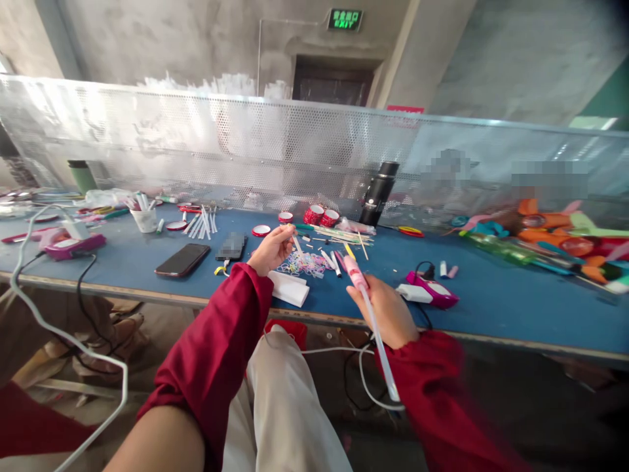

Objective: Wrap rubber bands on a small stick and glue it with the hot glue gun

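My left hand [271, 250] is raised over the blue table [515, 295], fingers pinched on a thin white stick [297, 244]. Below it lies a pile of small coloured rubber bands [304, 263] and a white block [289, 288]. My right hand [388, 308] is closed round a pink pen-shaped tool [354, 271] whose white cable [381, 354] trails down past my wrist. Both sleeves are dark red.
On the table are a black phone [182, 259], a second phone [230, 246], a white cup of pens [145, 218], red tape rolls [320, 215], a black flask [378, 193], pink devices [432, 292], and colourful toys [555, 239]. A perforated metal screen [295, 144] backs it.
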Tool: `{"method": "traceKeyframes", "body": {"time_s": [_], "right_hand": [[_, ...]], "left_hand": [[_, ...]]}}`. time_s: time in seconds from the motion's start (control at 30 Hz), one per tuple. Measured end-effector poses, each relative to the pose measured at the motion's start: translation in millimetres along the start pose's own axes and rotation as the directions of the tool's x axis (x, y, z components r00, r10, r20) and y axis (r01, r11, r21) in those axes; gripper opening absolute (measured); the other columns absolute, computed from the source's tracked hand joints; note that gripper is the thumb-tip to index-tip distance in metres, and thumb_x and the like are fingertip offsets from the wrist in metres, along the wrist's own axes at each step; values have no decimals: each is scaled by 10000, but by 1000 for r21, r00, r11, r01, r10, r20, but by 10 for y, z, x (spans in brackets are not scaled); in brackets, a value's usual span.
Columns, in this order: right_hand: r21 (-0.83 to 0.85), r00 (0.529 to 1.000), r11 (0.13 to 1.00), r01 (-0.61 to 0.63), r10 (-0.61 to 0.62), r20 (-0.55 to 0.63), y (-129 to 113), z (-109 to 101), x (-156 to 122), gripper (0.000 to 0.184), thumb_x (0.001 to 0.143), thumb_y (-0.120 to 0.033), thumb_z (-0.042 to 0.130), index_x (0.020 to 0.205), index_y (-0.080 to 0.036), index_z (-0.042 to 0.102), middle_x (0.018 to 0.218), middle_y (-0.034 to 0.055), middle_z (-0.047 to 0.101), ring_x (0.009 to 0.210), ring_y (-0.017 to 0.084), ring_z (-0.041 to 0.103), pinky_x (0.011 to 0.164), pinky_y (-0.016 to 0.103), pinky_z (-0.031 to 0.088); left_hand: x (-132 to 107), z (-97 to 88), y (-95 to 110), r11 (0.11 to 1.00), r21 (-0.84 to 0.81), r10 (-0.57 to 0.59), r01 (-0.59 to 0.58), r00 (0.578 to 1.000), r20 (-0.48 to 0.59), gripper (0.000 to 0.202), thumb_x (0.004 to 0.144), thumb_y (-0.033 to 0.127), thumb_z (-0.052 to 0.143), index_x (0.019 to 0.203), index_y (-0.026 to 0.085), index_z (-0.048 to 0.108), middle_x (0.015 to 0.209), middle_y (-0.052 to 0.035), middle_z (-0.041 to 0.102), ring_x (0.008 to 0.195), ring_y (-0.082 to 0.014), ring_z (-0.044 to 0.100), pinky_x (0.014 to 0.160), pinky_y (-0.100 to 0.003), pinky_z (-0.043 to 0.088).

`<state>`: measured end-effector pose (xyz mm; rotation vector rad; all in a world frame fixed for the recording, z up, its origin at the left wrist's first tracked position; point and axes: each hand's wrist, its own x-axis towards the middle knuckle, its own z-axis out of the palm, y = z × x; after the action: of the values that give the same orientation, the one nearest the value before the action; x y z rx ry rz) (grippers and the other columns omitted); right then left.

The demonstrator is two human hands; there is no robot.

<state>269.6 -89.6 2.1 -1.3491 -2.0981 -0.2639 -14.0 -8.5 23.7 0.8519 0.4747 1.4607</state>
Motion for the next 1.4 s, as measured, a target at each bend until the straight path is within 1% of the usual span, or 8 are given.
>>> {"method": "traceKeyframes", "body": {"time_s": [0.13, 0.27, 0.67, 0.87, 1.07, 1.23, 1.3, 1.4], "right_hand": [[-235, 1000, 972, -6, 7, 4, 20, 117, -111, 236, 961, -396, 570, 918, -171, 631, 878, 117, 690, 840, 260, 645, 750, 334, 422], [-409, 997, 912, -27, 53, 52, 20, 103, -135, 252, 937, -407, 630, 894, -159, 649, 910, 133, 688, 869, 270, 642, 737, 336, 391], [-410, 961, 912, 8, 107, 256, -27, -149, -36, 390, 924, -556, 584, 1034, -203, 708, 950, 107, 754, 840, 283, 714, 674, 337, 386], [-360, 923, 929, 83, 64, 379, 14, -274, 149, 361, 892, -566, 602, 949, -224, 704, 909, 80, 769, 835, 289, 724, 647, 327, 383], [-215, 973, 970, 113, -64, 222, 35, -437, 528, 446, 902, -644, 533, 924, -237, 713, 771, 50, 748, 692, 246, 692, 611, 319, 398], [42, 980, 994, 97, -102, 169, -15, -405, 940, 435, 972, -532, 460, 842, -222, 736, 862, 62, 765, 747, 220, 676, 644, 310, 427], [226, 974, 973, 52, -100, 205, -44, -317, 1108, 459, 973, -540, 466, 824, -212, 750, 838, 59, 760, 743, 207, 664, 657, 303, 443], [507, 951, 857, -87, -80, 299, -97, -152, 1335, 510, 917, -638, 535, 882, -193, 783, 805, 51, 744, 720, 193, 633, 651, 298, 458]], "left_hand": [[-3, 1, -3, 1000, -8, -8, 8, 1000, 16, 290, 757, 251, 856, 916, 157, 632, 795, 49, 658, 545, -1, 589, 505, -91, 489], [-3, 8, -7, 1000, -17, -13, 13, 1000, 11, 307, 739, 246, 868, 906, 157, 626, 783, 56, 653, 537, 1, 584, 497, -90, 485], [12, 18, -41, 1000, 7, -14, 13, 999, 37, 301, 739, 282, 868, 880, 153, 635, 725, 48, 614, 524, -5, 566, 499, -84, 486], [-19, 54, -61, 1000, 9, -20, 20, 999, 27, 385, 665, 315, 916, 882, 151, 645, 789, 34, 643, 548, 0, 566, 516, -82, 482], [-64, 134, -70, 999, 30, -22, 22, 999, 29, 392, 661, 348, 917, 867, 139, 656, 794, 29, 638, 550, 9, 549, 541, -88, 480], [-83, 168, -78, 999, 27, -34, 33, 999, 3, 373, 668, 340, 911, 866, 145, 662, 848, 19, 660, 588, 2, 562, 565, -103, 470], [-88, 167, -87, 999, 5, -45, 45, 999, 10, 335, 692, 320, 897, 878, 149, 676, 866, 12, 674, 616, -8, 578, 611, -122, 485], [-99, 169, -94, 997, -38, -64, 65, 998, 15, 273, 704, 275, 886, 848, 155, 688, 958, -23, 718, 765, -64, 653, 713, -173, 504]]}}
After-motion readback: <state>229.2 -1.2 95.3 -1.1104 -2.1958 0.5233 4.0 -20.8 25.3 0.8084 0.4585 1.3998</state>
